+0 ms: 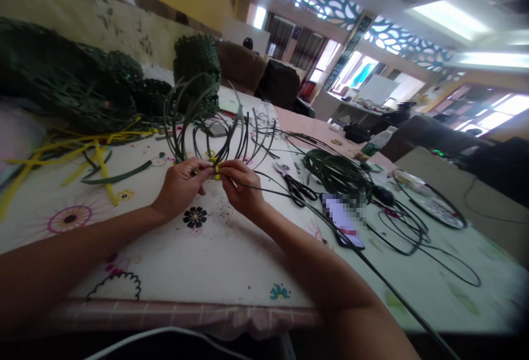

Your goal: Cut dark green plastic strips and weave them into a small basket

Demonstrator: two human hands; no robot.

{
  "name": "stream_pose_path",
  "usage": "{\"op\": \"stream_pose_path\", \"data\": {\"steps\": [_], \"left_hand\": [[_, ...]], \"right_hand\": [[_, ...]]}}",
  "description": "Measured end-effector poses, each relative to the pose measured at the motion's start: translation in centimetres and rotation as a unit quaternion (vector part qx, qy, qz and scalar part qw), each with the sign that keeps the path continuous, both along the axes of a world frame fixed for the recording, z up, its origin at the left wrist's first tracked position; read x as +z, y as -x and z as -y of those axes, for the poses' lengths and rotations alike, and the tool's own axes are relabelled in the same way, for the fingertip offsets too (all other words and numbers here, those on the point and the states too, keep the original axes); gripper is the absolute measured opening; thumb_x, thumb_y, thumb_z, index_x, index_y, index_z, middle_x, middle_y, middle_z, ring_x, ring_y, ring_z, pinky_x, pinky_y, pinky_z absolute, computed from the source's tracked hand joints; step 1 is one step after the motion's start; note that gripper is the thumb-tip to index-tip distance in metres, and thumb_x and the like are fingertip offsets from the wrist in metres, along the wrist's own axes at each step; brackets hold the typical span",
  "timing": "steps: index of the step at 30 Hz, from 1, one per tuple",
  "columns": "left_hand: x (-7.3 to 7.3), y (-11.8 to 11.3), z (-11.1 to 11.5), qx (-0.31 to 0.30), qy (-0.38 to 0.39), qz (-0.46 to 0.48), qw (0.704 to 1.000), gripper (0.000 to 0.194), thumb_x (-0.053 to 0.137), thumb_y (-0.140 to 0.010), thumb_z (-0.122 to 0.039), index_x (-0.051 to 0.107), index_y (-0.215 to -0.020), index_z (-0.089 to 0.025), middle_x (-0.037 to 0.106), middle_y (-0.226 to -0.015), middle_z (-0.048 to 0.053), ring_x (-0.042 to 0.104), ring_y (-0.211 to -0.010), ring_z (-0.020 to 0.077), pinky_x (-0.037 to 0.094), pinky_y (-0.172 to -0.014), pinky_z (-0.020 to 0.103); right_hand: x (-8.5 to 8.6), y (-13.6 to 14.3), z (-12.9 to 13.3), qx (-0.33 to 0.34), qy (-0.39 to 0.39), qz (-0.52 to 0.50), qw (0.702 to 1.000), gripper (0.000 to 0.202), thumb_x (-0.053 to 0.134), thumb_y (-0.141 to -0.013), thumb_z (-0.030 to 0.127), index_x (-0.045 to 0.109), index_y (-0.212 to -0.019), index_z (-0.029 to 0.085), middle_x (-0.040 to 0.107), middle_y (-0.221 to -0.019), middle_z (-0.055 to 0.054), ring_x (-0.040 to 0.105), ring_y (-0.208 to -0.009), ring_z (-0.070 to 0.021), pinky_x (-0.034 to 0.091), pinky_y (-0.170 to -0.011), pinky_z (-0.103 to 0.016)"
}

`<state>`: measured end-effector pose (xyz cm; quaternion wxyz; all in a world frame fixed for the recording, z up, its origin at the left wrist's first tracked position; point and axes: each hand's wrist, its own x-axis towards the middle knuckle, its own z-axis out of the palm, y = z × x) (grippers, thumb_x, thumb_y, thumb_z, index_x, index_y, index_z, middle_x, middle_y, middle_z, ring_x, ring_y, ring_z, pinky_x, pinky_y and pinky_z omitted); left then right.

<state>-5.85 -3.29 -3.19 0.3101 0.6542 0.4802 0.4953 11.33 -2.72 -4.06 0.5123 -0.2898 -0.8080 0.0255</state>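
A partly woven piece of dark green strips (226,148) stands on the flowered tablecloth, its loose ends curving upward and outward. Some yellow strip (217,168) shows low in the weave, between my fingertips. My left hand (179,186) is closed, thumb and fingers pinching the near edge of this weaving. Close beside it, my right hand (242,189) pinches a long thin green strip (273,190) at the same edge. That strip runs out under my right wrist and trails over the table toward the lower right. My fingers hide the exact crossing of the strips.
Black-handled scissors (298,188) and a phone (343,221) lie to the right, near a coil of green strip (336,172). Finished-looking green baskets (196,59) and loose yellow strips (101,170) occupy the left and back. A white cable (165,331) crosses below the table edge.
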Motion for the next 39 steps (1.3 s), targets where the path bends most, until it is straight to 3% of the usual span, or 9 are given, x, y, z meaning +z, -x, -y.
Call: {"op": "stream_pose_path", "data": {"steps": [5, 10, 14, 19, 21, 24, 31, 35, 39], "left_hand": [[1.6, 0.6, -0.3, 0.021, -0.023, -0.096, 0.995, 0.019, 0.052, -0.092, -0.031, 0.061, -0.085, -0.017, 0.062, -0.057, -0.003, 0.06, -0.044, 0.0101, 0.047, -0.051, 0.021], [1.9, 1.0, -1.0, -0.001, 0.012, -0.141, 0.99, 0.02, 0.058, -0.087, -0.032, 0.053, -0.073, -0.019, 0.058, -0.046, -0.004, 0.059, -0.041, 0.012, 0.041, -0.045, 0.021], [1.6, 1.1, -1.4, -0.027, 0.037, -0.12, 0.992, 0.011, 0.057, -0.083, -0.027, 0.061, -0.081, -0.017, 0.065, -0.052, -0.001, 0.06, -0.044, 0.0125, 0.04, -0.043, 0.021], [0.9, 1.5, -1.9, -0.085, 0.04, -0.077, 0.993, 0.008, 0.06, -0.076, -0.02, 0.065, -0.081, -0.016, 0.071, -0.069, 0.001, 0.068, -0.058, 0.0136, 0.049, -0.053, 0.02], [0.5, 1.5, -2.1, -0.109, 0.021, -0.059, 0.992, 0.007, 0.063, -0.077, -0.023, 0.063, -0.076, -0.016, 0.07, -0.072, 0.001, 0.07, -0.062, 0.0141, 0.051, -0.057, 0.021], [0.2, 1.5, -2.3, -0.134, -0.005, -0.069, 0.989, 0.022, 0.067, -0.08, -0.034, 0.06, -0.07, -0.016, 0.066, -0.067, 0.001, 0.068, -0.061, 0.0138, 0.052, -0.058, 0.022], [0.3, 1.6, -2.3, -0.118, 0.037, -0.1, 0.987, 0.027, 0.062, -0.084, -0.041, 0.052, -0.076, -0.018, 0.066, -0.075, 0.004, 0.073, -0.065, 0.0192, 0.047, -0.041, 0.02], [0.0, 1.6, -2.6, -0.142, 0.011, -0.115, 0.983, 0.019, 0.06, -0.086, -0.036, 0.054, -0.086, -0.018, 0.066, -0.07, 0.001, 0.071, -0.061, 0.0163, 0.054, -0.052, 0.023], [-0.6, 1.7, -3.1, -0.141, -0.056, -0.145, 0.978, 0.019, 0.054, -0.091, -0.034, 0.064, -0.093, -0.018, 0.071, -0.081, 0.004, 0.069, -0.063, 0.0135, 0.055, -0.061, 0.024]], "right_hand": [[0.1, 0.2, -0.3, -0.03, -0.008, -0.049, 0.998, 0.018, 0.052, -0.092, 0.012, 0.067, -0.083, 0.017, 0.069, -0.091, -0.01, 0.066, -0.083, -0.0175, 0.056, -0.074, -0.03], [-0.1, 0.1, -0.6, -0.025, 0.041, -0.109, 0.993, 0.017, 0.056, -0.089, 0.013, 0.068, -0.078, 0.017, 0.069, -0.085, -0.008, 0.066, -0.079, -0.0169, 0.055, -0.073, -0.029], [-0.4, 0.0, -0.8, -0.04, 0.078, -0.107, 0.99, 0.017, 0.057, -0.088, 0.015, 0.067, -0.076, 0.019, 0.068, -0.084, -0.006, 0.066, -0.079, -0.0162, 0.054, -0.072, -0.028], [-0.5, -0.1, -0.9, -0.046, 0.082, -0.088, 0.992, 0.017, 0.057, -0.088, 0.014, 0.067, -0.075, 0.018, 0.067, -0.083, -0.007, 0.064, -0.078, -0.0167, 0.053, -0.072, -0.028], [-0.5, -0.2, -1.0, -0.055, 0.082, -0.082, 0.992, 0.017, 0.057, -0.088, 0.014, 0.067, -0.075, 0.018, 0.067, -0.082, -0.006, 0.064, -0.077, -0.0166, 0.052, -0.072, -0.029], [-0.6, -0.3, -1.0, -0.063, 0.081, -0.078, 0.992, 0.018, 0.056, -0.087, 0.013, 0.068, -0.074, 0.018, 0.067, -0.08, -0.006, 0.064, -0.074, -0.0163, 0.052, -0.072, -0.029], [-1.0, -0.3, -1.1, -0.085, 0.092, -0.067, 0.99, 0.02, 0.055, -0.087, 0.014, 0.067, -0.072, 0.018, 0.067, -0.08, -0.005, 0.065, -0.075, -0.0167, 0.051, -0.075, -0.03], [-1.1, -0.4, -1.3, -0.095, 0.104, -0.084, 0.986, 0.019, 0.056, -0.085, 0.015, 0.067, -0.07, 0.018, 0.065, -0.074, -0.005, 0.062, -0.071, -0.0167, 0.051, -0.07, -0.03], [-1.4, -0.4, -1.4, -0.09, 0.174, -0.13, 0.972, 0.018, 0.057, -0.084, 0.019, 0.068, -0.069, 0.017, 0.062, -0.075, -0.003, 0.061, -0.071, -0.0153, 0.053, -0.066, -0.027]]}}
